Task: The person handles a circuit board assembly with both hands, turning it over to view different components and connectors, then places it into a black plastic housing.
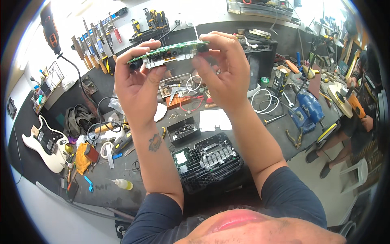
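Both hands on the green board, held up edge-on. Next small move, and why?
Probably tilt the circuit board flat toward the eyes. The left hand and right hand pinch its ends high over the open black casing, and only its edge and connectors show.

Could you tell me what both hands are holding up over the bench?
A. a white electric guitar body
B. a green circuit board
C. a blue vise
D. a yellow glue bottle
B: the left hand and right hand each grip one end of the green circuit board, raised above the bench.
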`<state>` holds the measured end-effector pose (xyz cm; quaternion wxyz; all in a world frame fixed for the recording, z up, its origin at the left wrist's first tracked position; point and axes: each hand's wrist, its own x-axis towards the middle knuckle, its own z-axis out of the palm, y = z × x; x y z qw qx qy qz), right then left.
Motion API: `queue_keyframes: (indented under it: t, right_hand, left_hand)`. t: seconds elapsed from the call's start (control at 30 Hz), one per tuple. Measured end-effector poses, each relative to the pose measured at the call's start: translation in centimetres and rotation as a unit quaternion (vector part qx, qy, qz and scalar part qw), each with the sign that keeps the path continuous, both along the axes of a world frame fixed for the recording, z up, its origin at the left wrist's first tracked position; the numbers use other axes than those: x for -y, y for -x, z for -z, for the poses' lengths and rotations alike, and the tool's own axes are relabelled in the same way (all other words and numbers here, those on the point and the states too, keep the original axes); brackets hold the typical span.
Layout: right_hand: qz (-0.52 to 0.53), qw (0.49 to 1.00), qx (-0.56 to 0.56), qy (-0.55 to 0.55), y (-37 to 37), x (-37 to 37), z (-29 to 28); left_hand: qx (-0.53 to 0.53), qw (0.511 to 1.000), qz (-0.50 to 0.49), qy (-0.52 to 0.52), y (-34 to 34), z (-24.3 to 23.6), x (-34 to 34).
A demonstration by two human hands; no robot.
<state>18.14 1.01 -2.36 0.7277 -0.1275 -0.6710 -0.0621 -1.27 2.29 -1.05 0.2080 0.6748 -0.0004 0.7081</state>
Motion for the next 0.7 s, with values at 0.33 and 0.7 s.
queue_keyframes:
  t: [0.33, 0.7]
  right_hand:
    - [-0.005, 1.000, -0.006, -0.005, 0.1, -0.2, 0.2]
    - [0.036, 0.997, -0.070, 0.023, 0.5, -0.6, 0.0]
  left_hand:
    - [-0.002, 1.000, 0.001, 0.007, -0.4, -0.2, 0.8]
    - [-0.010, 0.994, -0.098, 0.053, -1.1, -0.3, 0.8]
